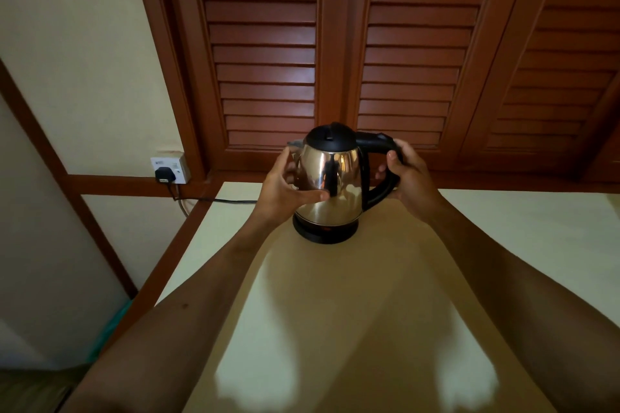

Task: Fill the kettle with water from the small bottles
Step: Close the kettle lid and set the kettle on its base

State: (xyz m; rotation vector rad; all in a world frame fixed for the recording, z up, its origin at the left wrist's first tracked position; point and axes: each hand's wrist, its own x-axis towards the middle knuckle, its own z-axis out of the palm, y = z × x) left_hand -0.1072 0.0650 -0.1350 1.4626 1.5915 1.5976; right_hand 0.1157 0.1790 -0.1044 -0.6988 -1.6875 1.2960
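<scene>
A shiny steel kettle (pixel 330 181) with a black lid, shut, stands on its black base (pixel 323 233) at the far middle of the pale table (pixel 503 221). Its spout points left and its black handle points right. My right hand (pixel 407 174) grips the handle, fingers curled round it. My left hand (pixel 285 184) cups the kettle's left side below the spout, thumb across the steel front. No small bottles are in view.
A black plug (pixel 164 174) sits in a white wall socket (pixel 171 169) at the left, and its cord (pixel 218 200) runs along the table's back edge toward the kettle. Brown louvred shutters (pixel 335 43) stand close behind the kettle. The table's wooden left edge (pixel 167 255) borders a gap by the wall.
</scene>
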